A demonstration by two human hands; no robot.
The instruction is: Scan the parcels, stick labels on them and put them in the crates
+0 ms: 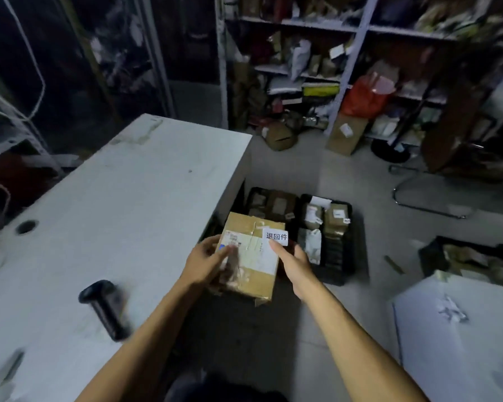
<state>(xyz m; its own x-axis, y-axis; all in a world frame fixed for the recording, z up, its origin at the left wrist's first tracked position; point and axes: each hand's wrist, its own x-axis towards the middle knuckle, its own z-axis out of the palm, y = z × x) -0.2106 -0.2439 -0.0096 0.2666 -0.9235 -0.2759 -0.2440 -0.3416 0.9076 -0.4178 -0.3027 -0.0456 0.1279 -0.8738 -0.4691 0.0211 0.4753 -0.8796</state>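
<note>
— Which step is it now?

— The labelling, I think. The left hand (204,264) grips the brown cardboard parcel (251,256) by its near-left side, in the air just beyond the edge of the white tabletop (114,198). The right hand (292,262) pinches a small white label with black characters (276,237), which lies at the parcel's top right corner.

— And next?

— Probably to press the label flat, then lower the parcel into a crate.

— How many things?

— One parcel held, one label, one black handheld scanner (105,307) lying on the tabletop, and two black plastic crates (325,236) side by side on the floor, both holding packages; a third dark one at the right, perhaps.
</note>
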